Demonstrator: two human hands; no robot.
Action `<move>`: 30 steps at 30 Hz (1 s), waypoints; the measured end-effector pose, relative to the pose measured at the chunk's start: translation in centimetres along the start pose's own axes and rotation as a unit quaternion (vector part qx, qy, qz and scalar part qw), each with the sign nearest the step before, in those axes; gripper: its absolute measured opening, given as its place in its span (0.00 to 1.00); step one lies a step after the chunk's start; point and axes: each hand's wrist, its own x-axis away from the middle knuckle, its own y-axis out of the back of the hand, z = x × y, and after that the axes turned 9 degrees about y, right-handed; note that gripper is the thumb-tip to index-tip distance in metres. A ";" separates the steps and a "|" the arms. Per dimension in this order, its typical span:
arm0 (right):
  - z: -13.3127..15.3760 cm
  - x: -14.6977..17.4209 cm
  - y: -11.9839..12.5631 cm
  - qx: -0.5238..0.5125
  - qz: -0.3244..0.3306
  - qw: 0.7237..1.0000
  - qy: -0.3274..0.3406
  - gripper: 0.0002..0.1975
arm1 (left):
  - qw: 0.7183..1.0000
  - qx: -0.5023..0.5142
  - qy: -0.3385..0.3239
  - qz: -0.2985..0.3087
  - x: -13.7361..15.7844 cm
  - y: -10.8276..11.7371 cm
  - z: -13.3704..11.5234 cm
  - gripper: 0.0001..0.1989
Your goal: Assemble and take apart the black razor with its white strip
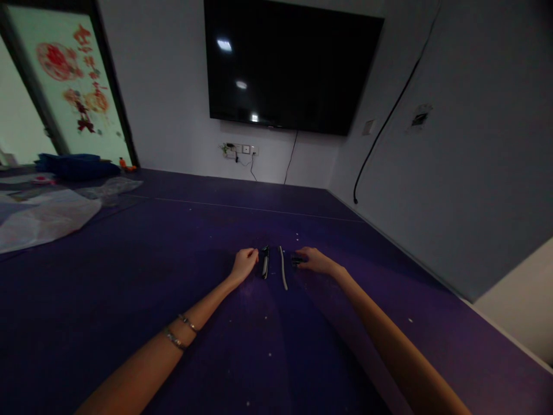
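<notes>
My left hand [244,265] rests low over the purple surface [207,323] with its fingers curled closed; what they hold, if anything, is hidden. Just right of it lies a slim dark tool [265,263] with a pale strip along its length. A short grey piece of cable [283,268], slightly bent, lies alone between my hands. My right hand [317,260] has its thumb and fingers around the edge of a small dark block-like object [296,260], too small to name. Both hands are apart from the cable.
Clear plastic sheeting [52,216] and a dark blue cloth bundle [78,166] lie at the far left, near a small orange object [125,165]. White specks dot the surface. A black cable [382,129] hangs down the right wall. A television [289,63] hangs ahead above wall sockets [245,149].
</notes>
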 end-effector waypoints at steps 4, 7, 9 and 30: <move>-0.2 0.1 -0.1 -0.008 -0.008 1.000 0.000 0.26 | 1.000 0.005 0.003 0.002 0.1 0.1 0.0 0.17; -0.4 0.1 -0.2 -0.017 -0.009 1.000 0.002 0.29 | 1.000 0.008 0.005 0.002 0.1 0.1 0.0 0.17; -0.6 0.1 -0.2 -0.022 -0.006 1.000 0.004 0.29 | 1.000 0.006 0.003 0.001 0.1 0.1 0.0 0.17; -2.6 3.0 -1.1 0.035 -0.146 0.988 -0.035 0.20 | 0.999 -0.025 0.011 -0.034 -1.2 1.0 0.8 0.18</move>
